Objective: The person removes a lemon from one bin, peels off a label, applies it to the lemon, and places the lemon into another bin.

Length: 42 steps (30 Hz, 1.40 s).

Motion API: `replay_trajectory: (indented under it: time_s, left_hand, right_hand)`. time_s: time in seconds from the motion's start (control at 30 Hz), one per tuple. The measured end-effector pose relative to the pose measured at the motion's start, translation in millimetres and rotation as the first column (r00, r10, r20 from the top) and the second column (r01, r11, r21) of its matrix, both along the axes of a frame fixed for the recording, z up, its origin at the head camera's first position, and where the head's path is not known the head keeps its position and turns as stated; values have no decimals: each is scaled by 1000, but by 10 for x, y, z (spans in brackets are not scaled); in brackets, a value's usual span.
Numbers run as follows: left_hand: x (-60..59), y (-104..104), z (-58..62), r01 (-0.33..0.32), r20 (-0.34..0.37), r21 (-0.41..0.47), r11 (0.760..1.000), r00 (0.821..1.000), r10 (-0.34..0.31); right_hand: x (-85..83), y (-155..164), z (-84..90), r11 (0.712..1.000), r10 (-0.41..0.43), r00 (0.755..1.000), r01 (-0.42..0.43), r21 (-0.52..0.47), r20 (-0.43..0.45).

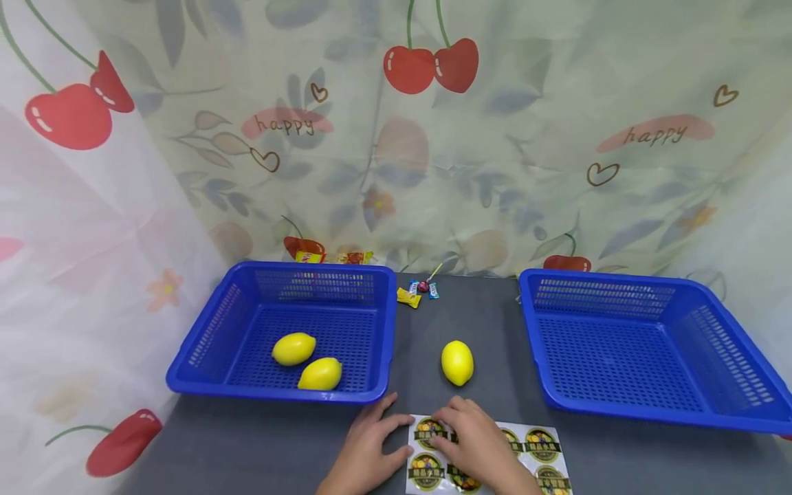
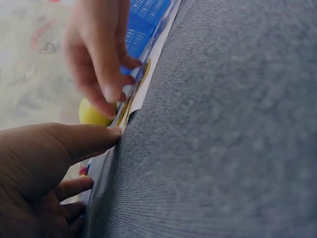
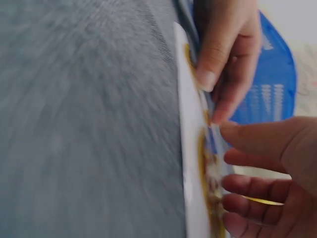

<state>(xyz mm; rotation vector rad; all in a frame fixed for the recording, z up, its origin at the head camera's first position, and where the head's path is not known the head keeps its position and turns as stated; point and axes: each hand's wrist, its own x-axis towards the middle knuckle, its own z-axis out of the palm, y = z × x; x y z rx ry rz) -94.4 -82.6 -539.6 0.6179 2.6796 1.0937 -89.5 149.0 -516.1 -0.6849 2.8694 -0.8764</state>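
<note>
A white sheet of round dark-and-gold stickers [image 1: 427, 452] lies flat at the front of the table. At its left edge, my left hand [image 1: 369, 443] rests with fingers spread; the thumb [image 2: 101, 136] touches the sheet's edge. My right hand [image 1: 473, 440] is over the sheet, its fingers bent loosely down onto the stickers. In the right wrist view the thumb [image 3: 257, 141] and fingertips meet the sheet's surface, with no lifted sticker visible between them. A single yellow lemon [image 1: 457, 363] lies just beyond the right hand.
A blue basket [image 1: 281, 393] at left holds two lemons [image 1: 294, 349]. Another blue basket [image 1: 631, 410] stands at right. Several small wrapped candies [image 1: 408, 298] and a lollipop [image 1: 423, 285] lie at the back, near the printed curtain [image 1: 433, 206].
</note>
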Motion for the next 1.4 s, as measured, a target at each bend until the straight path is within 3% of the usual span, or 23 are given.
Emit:
replay_trajectory:
  time_s: [0.17, 0.5, 1.03, 1.4]
  left_hand:
    - [7, 12, -41, 7, 13, 18, 1000, 1000, -7]
    - [60, 40, -66, -42, -83, 33, 999, 996, 44]
    - [56, 27, -109, -66, -77, 56, 996, 995, 70]
    - [57, 32, -129, -76, -72, 56, 996, 994, 80]
  right_hand:
    - [-62, -103, -57, 999, -42, 999, 41, -13, -33]
    - [-100, -59, -48, 995, -89, 995, 91, -44, 56]
    - [-99, -136, -80, 986, -152, 986, 156, -65, 71]
    - [-99, -114, -98, 982, -134, 990, 138, -128, 40]
